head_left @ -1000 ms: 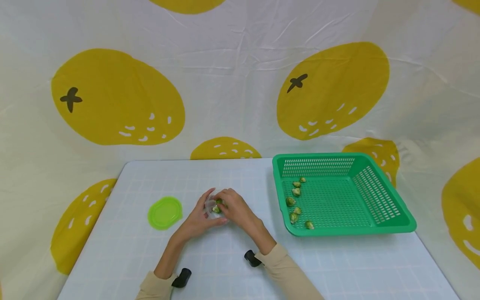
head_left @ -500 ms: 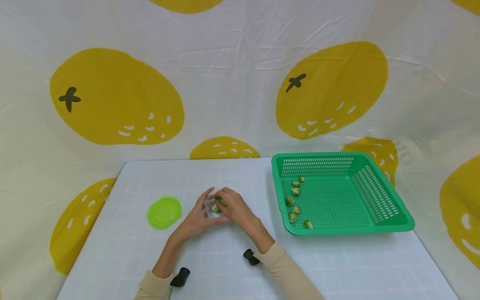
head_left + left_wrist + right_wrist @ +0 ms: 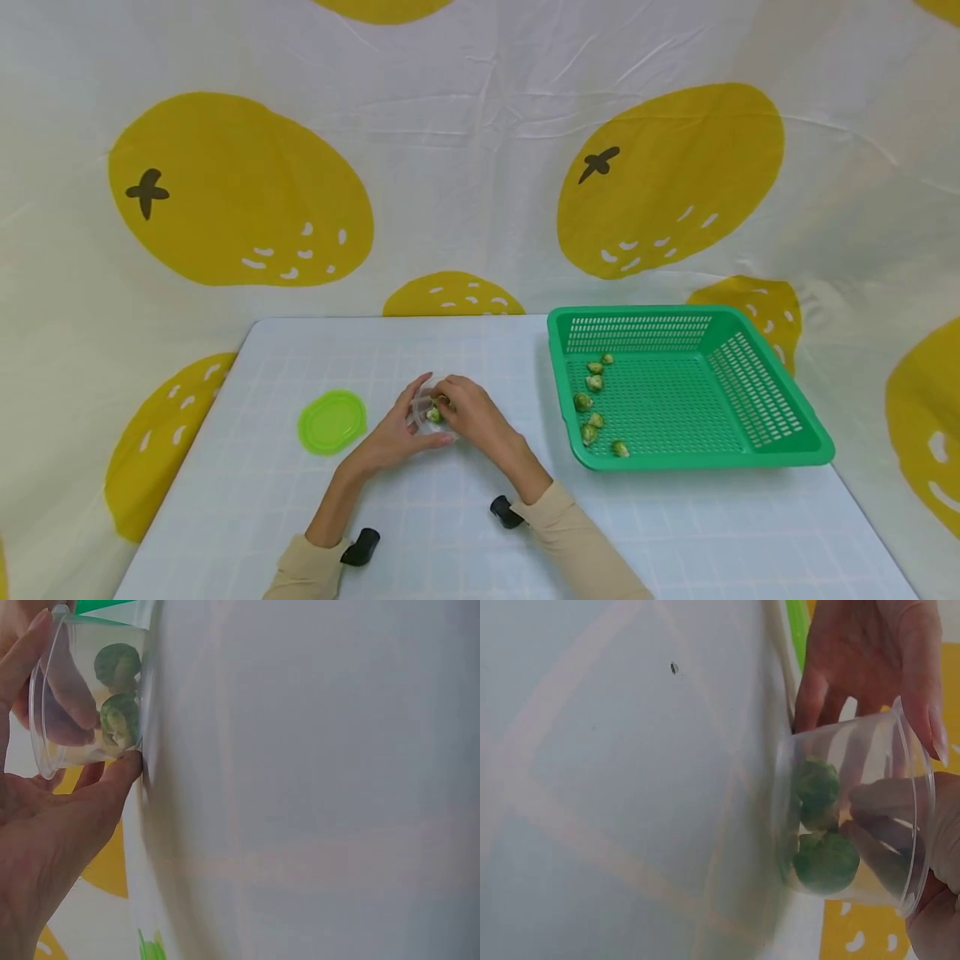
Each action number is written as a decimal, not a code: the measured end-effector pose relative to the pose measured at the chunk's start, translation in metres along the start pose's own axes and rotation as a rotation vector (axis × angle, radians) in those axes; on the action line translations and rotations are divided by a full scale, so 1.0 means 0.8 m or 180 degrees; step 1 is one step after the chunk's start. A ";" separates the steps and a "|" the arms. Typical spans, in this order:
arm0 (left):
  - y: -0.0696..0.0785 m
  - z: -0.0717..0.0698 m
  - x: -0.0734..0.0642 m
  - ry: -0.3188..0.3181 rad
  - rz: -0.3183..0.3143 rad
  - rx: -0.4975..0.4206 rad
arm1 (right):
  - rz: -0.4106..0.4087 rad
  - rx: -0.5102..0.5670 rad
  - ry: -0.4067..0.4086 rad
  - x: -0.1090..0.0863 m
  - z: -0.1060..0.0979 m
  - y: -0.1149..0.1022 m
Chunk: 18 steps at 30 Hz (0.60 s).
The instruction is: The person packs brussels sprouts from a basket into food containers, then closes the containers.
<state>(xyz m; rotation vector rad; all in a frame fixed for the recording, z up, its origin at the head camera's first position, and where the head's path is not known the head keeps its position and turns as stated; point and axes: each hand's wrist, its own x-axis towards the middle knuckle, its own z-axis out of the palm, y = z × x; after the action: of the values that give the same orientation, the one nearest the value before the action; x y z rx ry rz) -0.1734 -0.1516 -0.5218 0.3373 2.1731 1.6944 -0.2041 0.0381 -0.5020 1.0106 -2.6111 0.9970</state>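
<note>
Brussels sprouts (image 3: 826, 862), two showing, leafy and round, sit blurred behind the wall of a clear plastic cup (image 3: 874, 888); the left hand (image 3: 390, 440) has thumb and fingers curled round it, while the right hand (image 3: 478, 419) dips its fingers inside, partly hiding the sprouts from above, and whether they pinch one cannot be told. Left of the left hand lies a smooth lime-green lid (image 3: 332, 422); right of the right hand stands a perforated green basket (image 3: 697, 461) with more sprouts (image 3: 588, 434)
</note>
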 end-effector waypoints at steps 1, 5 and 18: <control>0.001 0.000 0.000 0.0000 0.0011 0.0001 | -0.0009 0.0010 -0.0012 0.000 -0.001 0.000; 0.004 0.002 -0.001 0.0003 0.0035 -0.0021 | -0.0113 0.0120 -0.0018 -0.004 -0.006 0.001; 0.001 0.001 0.000 0.0040 -0.0007 -0.0057 | -0.0133 0.0208 -0.0104 -0.024 -0.028 -0.004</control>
<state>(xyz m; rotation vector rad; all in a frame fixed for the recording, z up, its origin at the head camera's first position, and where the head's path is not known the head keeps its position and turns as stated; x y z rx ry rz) -0.1729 -0.1506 -0.5212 0.3203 2.1650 1.7183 -0.1889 0.0610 -0.4908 1.1006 -2.5876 1.0711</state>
